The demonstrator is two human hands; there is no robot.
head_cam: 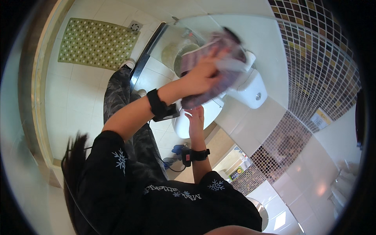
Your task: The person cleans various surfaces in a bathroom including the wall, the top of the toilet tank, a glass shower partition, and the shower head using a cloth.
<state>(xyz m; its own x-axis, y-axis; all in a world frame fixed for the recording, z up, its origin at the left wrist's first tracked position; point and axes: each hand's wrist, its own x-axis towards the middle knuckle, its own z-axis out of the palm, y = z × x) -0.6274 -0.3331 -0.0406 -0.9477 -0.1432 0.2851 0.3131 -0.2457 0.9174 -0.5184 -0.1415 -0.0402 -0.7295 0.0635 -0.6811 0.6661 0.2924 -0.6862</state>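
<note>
A mauve-purple cloth [196,60], perhaps a towel or garment with a pale edge, is blurred by motion in front of the toilet. My left hand [204,73] is on the cloth and grips it, fingers pointing to the upper right. A whitish blurred patch shows beside the fingers; I cannot tell what it is. My right hand [195,114] is raised just below the cloth's lower edge, fingers slightly bent and partly apart. Whether its fingertips touch the cloth is unclear. Both wrists wear black straps with small devices.
The white toilet [182,129] and its cistern [254,91] stand beyond my hands. Behind a glass panel with a dark sill [147,50] is a bucket [188,50]. A green bath mat [97,42] lies at upper left, and blue slippers [177,149] are near the toilet. A basin [261,211] is at lower right.
</note>
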